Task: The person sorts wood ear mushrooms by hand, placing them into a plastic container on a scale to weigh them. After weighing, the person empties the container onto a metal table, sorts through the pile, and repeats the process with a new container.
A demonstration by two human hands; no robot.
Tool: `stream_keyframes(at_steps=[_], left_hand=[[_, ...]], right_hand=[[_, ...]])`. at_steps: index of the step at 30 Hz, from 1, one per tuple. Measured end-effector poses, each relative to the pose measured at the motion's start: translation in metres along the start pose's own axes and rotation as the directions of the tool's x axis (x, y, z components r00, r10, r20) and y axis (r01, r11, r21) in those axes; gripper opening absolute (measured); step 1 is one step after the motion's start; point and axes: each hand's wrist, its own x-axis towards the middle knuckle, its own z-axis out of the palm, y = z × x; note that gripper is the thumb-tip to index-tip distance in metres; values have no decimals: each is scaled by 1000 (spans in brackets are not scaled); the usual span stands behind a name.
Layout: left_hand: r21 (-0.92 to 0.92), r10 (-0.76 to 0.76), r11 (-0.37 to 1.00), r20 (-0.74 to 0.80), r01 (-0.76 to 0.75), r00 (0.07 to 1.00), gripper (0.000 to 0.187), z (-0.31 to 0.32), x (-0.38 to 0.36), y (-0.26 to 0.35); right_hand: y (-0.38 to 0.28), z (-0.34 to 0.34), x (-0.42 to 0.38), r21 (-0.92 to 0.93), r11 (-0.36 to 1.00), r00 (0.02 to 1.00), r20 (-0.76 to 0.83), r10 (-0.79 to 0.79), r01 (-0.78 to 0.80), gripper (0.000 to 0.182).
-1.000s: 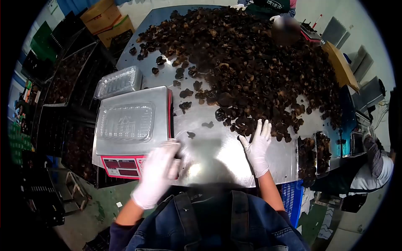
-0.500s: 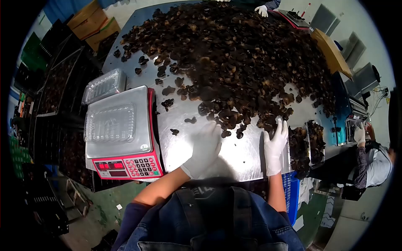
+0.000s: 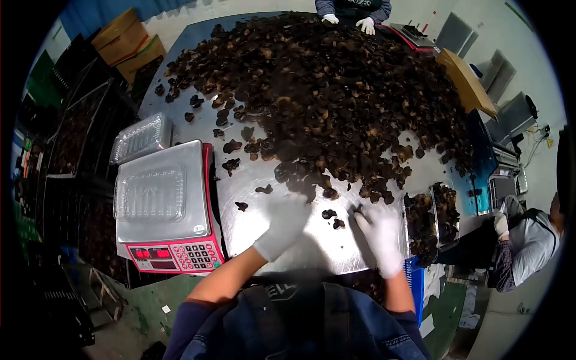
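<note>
**Fungus (image 3: 342,90) just beyond both hands**

From here I see the pile on the table (image 3: 240,231), ahead of my left hand (image 3: 287,227) and right hand (image 3: 382,236). Both reach forward; blurred fingers, apart or together, I cannot tell.

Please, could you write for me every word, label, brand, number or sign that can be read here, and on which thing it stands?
None can be quoted with certainty.
Red digits on the display of the scale: too blurred.
Marks on its keypad: too small.
Lettering on the co-worker's apron: too blurred.
White logo on the wearer's apron: too blurred.
Yellow sign on the wall: too small.
</note>
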Motion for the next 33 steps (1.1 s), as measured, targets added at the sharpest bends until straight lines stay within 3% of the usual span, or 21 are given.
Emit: stream_keyframes(at_steps=[1, 2, 3, 4, 5, 6, 7, 8, 9, 10, 11, 14, 16, 18, 20, 21, 24, 27, 29, 31, 33], left_hand=[[29, -39, 999, 31, 38, 999, 21, -8, -4, -3], [23, -30, 999, 30, 29, 999, 21, -16, -5, -5], [-61, -5, 998, -147, -4, 989, 22, -24, -6, -5], [-141, 4, 989, -312, -50, 950, 23, -27, -8, -3], [-199, 1, 979, -175, -36, 985, 25, -16, -5, 2], [-206, 11, 977, -176, -48, 984, 25, -10, 3, 13], [-402, 76, 905, -171, -140, 982, 26, -5, 14, 27], [-578, 137, 788, -175, -214, 975, 26, -1, 22, 38], [-576, 137, 789, -174, -214, 975, 26, 13, 31, 44], [-296, 261, 892, -283, -343, 923, 27, 33, 42, 46], [13, 405, 904, -339, -426, 849, 28, 46, 49, 43], [280, 273, 937, -212, -209, 938, 25, 34, 61, 15], [213, 171, 969, -236, -121, 957, 21, 10, 55, -3], [52, 67, 997, -338, -53, 939, 18, 0, 44, -17], [123, -11, 991, -337, 56, 941, 18, -8, 36, -22], [109, -68, 989, -255, 98, 965, 27, -13, 30, -22], [86, -167, 978, -217, 190, 962, 39, -20, 20, -23], [29, -208, 974, -294, 226, 933, 38, -23, 10, -21], [-48, -234, 972, -328, 232, 915, 40, -25, 3, -18], [-115, -251, 968, -364, 224, 897, 57, -24, -5, -21], [-170, -250, 965, -375, 199, 893, 56, -25, -13, -16]], right_hand=[[12, -29, -25, -162, 986, 991, 135, -12, 34, 21], [30, -46, -51, -127, 987, 962, 242, 123, -94, 22], [41, -73, -64, -133, 990, 925, 367, 93, -47, 23], [46, -81, -74, -158, 983, 925, 352, 141, -90, 26], [47, -75, -77, -215, 962, 937, 268, 224, -169, 27], [46, -64, -73, -264, 932, 940, 171, 297, -246, 29], [46, -49, -64, -95, 917, 910, 120, 397, -388, 31], [41, -34, -49, 51, 953, 952, -45, 301, -299, 31], [43, -18, -35, 91, 958, 956, -83, 280, -273, 38], [50, 3, -25, 56, 955, 948, -117, 296, -291, 54], [53, 20, -10, 85, 952, 941, -149, 304, -294, 62], [51, 48, 20, -55, 934, 921, -198, 336, -352, 71], [51, 65, 34, -41, 934, 929, -131, 346, -354, 66], [42, 74, 39, 117, 944, 938, -124, 323, -309, 55], [22, 71, 41, 267, 943, 974, -53, 219, -197, 58], [9, 65, 39, 522, 832, 980, 37, 197, -187, 64], [6, 40, 24, 367, 913, 984, 88, 157, -179, 69], [25, 8, -15, 113, 978, 981, -67, 182, -174, 48], [18, -12, -47, 149, 922, 934, 61, 351, -356, 51], [16, -9, -74, 116, 960, 966, 51, 252, -256, 48], [13, 6, -90, 177, 958, 974, 66, 219, -227, 38]])
